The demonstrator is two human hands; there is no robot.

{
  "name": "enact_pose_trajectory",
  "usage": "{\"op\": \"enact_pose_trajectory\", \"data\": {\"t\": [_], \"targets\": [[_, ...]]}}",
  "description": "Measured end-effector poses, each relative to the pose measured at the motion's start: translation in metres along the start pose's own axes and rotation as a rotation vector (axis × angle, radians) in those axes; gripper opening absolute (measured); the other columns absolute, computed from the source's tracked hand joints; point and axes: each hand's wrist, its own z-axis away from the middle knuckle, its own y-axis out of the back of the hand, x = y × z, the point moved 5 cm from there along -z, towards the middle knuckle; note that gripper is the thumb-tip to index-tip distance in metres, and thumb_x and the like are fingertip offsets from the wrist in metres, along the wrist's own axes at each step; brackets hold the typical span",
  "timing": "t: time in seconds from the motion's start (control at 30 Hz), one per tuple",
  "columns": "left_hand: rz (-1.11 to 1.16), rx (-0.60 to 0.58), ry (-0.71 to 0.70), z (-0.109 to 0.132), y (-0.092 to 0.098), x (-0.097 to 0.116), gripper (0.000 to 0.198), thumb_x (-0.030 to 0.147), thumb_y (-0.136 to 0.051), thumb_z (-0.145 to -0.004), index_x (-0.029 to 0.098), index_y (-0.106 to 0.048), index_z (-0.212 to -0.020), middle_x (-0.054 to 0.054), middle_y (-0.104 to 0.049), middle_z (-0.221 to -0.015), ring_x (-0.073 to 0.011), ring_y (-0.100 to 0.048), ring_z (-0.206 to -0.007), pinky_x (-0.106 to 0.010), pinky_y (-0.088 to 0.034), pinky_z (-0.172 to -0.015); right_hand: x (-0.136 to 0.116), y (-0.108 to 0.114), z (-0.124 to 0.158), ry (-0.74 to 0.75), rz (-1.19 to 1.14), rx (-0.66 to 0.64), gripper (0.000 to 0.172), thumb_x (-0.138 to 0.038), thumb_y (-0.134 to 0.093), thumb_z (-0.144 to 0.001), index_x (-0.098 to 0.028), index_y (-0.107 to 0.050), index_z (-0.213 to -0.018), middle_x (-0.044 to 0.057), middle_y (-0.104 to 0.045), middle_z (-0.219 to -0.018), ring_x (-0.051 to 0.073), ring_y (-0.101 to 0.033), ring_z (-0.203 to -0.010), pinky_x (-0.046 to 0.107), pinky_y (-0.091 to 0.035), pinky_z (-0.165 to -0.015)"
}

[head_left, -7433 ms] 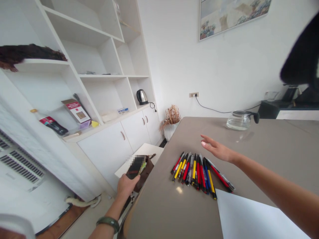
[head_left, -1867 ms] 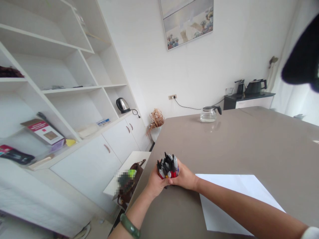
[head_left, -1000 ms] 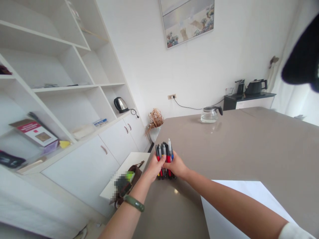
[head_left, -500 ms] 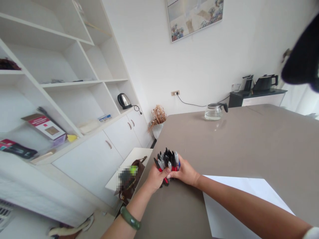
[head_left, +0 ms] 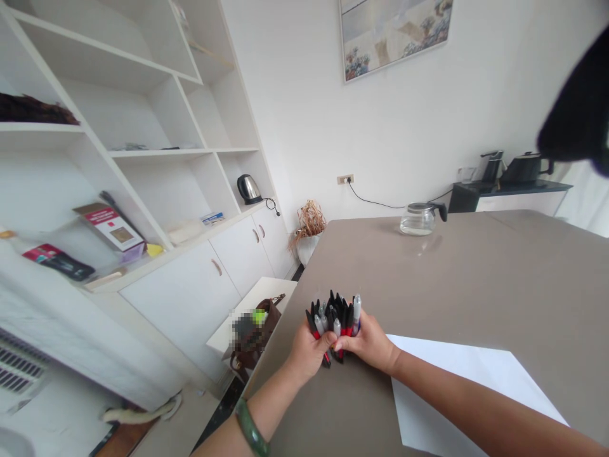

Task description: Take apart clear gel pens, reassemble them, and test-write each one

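Observation:
A thick bunch of pens (head_left: 335, 314), black, red and silver-grey, stands nearly upright between my two hands over the table's left part. My left hand (head_left: 310, 352) wraps the bunch from the left, its thumb across the front. From the right, my right hand (head_left: 373, 346) closes round the same bunch, and the two thumbs nearly meet. Fingers behind the pens are hidden. Under my right forearm lies a white sheet of paper (head_left: 419, 406). A green bangle (head_left: 251, 428) circles my left wrist.
The brown-grey table (head_left: 476, 285) carries a glass pot (head_left: 417, 221) at its far side. A brown bag (head_left: 259, 336) rests on a low white surface left of the table edge. White shelves (head_left: 162, 152) line the left wall. Something dark and blurred (head_left: 578, 108) intrudes at upper right.
The view has turned slightly left, so the surroundings appear shifted right. Both hands keep hold of the pens, which sit slightly lower and further right in the picture.

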Motion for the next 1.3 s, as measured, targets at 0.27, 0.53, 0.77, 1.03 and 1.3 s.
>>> {"op": "enact_pose_trajectory", "data": {"t": [0.27,0.53,0.77,1.03,1.3], "targets": [[0.089,-0.033,-0.011,0.010,0.000,0.010,0.041,0.038,-0.060,-0.066,0.017,-0.051,-0.099,-0.007,-0.059,-0.096,-0.0220,-0.054,-0.089,-0.033,-0.040,-0.080,-0.019,-0.001,0.002,0.078,-0.105,0.022,0.054,-0.039,-0.065,-0.059,-0.018,-0.042,-0.102,0.004,-0.056,-0.088,0.018,-0.052,-0.078,0.027,-0.041,-0.068],[0.087,-0.156,0.076,0.024,-0.001,0.018,0.043,0.032,-0.066,-0.061,0.017,-0.053,-0.098,-0.006,-0.059,-0.100,-0.0219,-0.053,-0.092,-0.034,-0.039,-0.082,-0.026,-0.007,0.012,0.093,-0.216,0.022,0.053,-0.039,-0.063,-0.063,-0.018,-0.039,-0.106,0.007,-0.054,-0.097,0.020,-0.052,-0.087,0.031,-0.040,-0.076],[0.052,-0.054,-0.004,0.012,0.002,0.028,0.048,0.032,-0.068,-0.058,0.018,-0.048,-0.100,-0.005,-0.059,-0.098,-0.0202,-0.054,-0.089,-0.031,-0.042,-0.078,-0.029,0.002,0.004,0.048,-0.153,0.166,0.059,-0.036,-0.072,-0.050,-0.019,-0.039,-0.097,0.003,-0.054,-0.085,0.017,-0.051,-0.076,0.028,-0.042,-0.068],[-0.035,0.034,-0.064,0.009,0.001,0.018,0.060,0.031,-0.068,-0.057,0.019,-0.040,-0.109,-0.007,-0.055,-0.104,-0.0199,-0.052,-0.095,-0.032,-0.039,-0.083,-0.035,0.006,0.007,0.098,-0.140,0.110,0.050,-0.035,-0.069,-0.055,-0.018,-0.046,-0.096,0.003,-0.056,-0.086,0.017,-0.052,-0.078,0.028,-0.041,-0.071],[-0.144,-0.146,0.068,0.018,-0.001,0.019,0.040,0.030,-0.068,-0.057,0.020,-0.057,-0.094,-0.003,-0.062,-0.093,-0.0212,-0.055,-0.087,-0.031,-0.043,-0.076,-0.042,0.002,0.011,0.126,-0.077,0.040,0.056,-0.037,-0.071,-0.050,-0.018,-0.047,-0.096,0.004,-0.056,-0.087,0.019,-0.052,-0.079,0.029,-0.041,-0.071]]}}
